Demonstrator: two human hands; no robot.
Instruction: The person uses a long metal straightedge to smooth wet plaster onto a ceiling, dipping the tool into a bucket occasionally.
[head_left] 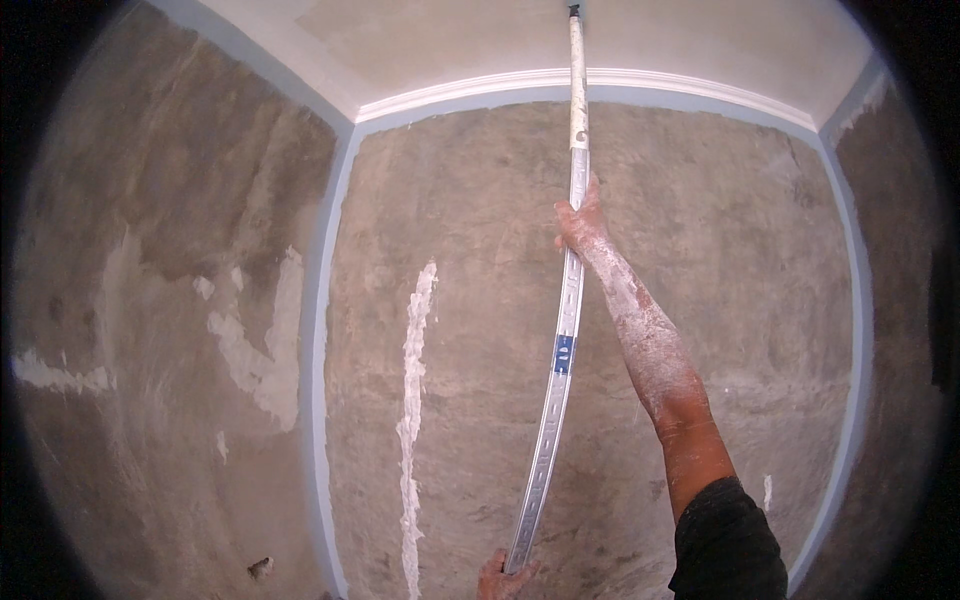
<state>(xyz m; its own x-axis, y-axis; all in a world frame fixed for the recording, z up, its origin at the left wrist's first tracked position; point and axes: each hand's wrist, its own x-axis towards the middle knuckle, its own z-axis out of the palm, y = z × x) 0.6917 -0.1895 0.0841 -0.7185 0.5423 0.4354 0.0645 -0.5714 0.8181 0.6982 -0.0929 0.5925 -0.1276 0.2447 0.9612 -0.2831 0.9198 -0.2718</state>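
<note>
A long extension pole (548,430) runs up the middle of the view, silver metal below with a blue label, and a whitish, dirt-marked section above. Its dark tip (574,11) overlaps the ceiling at the top edge; whether it touches there I cannot tell. My right hand (582,225), coated in white dust like its forearm, is closed round the upper part of the metal section. Down at the lower edge, my left hand (505,578) grips the pole's bottom end, partly cut off by the frame.
A grey-brown plastered wall (700,300) stands ahead, framed by light blue bands. A rough white filler strip (412,430) runs down it. White moulding (470,92) meets the pale ceiling (450,40). Side walls close in; the left wall (160,300) has white patches.
</note>
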